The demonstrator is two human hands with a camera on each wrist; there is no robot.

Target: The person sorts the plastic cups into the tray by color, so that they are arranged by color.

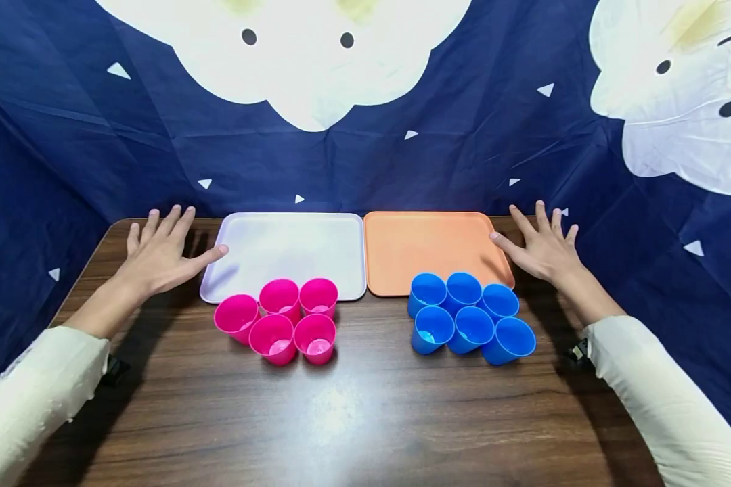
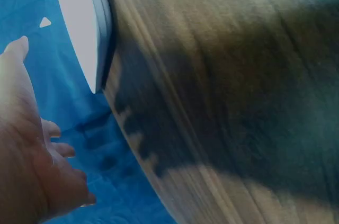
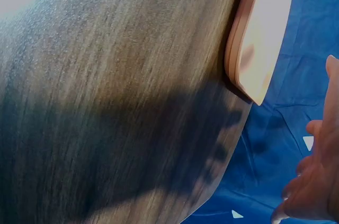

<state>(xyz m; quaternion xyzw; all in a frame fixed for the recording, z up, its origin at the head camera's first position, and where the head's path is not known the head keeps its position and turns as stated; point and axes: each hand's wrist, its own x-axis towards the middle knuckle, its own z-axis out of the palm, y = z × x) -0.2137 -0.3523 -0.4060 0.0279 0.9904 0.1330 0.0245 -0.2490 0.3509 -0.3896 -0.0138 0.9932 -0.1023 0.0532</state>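
Observation:
My left hand (image 1: pixel 161 256) is held over the far left of the table with its fingers spread and nothing in it. Its thumb reaches over the left edge of a pale lavender tray (image 1: pixel 289 250). On the other side my right hand (image 1: pixel 545 249), fingers also spread and holding nothing, is beside an orange tray (image 1: pixel 432 247), the thumb near that tray's right edge. Several pink cups (image 1: pixel 273 338) stand upright in a cluster in front of the lavender tray. Several blue cups (image 1: pixel 474 328) stand upright in two rows in front of the orange tray.
Both trays lie side by side along the back of the dark wooden table (image 1: pixel 365 419). Behind it hangs a navy cloth (image 1: pixel 353 162) with white cloud shapes. Each wrist view shows a table edge, with a tray corner (image 2: pixel 82 28) in the left one.

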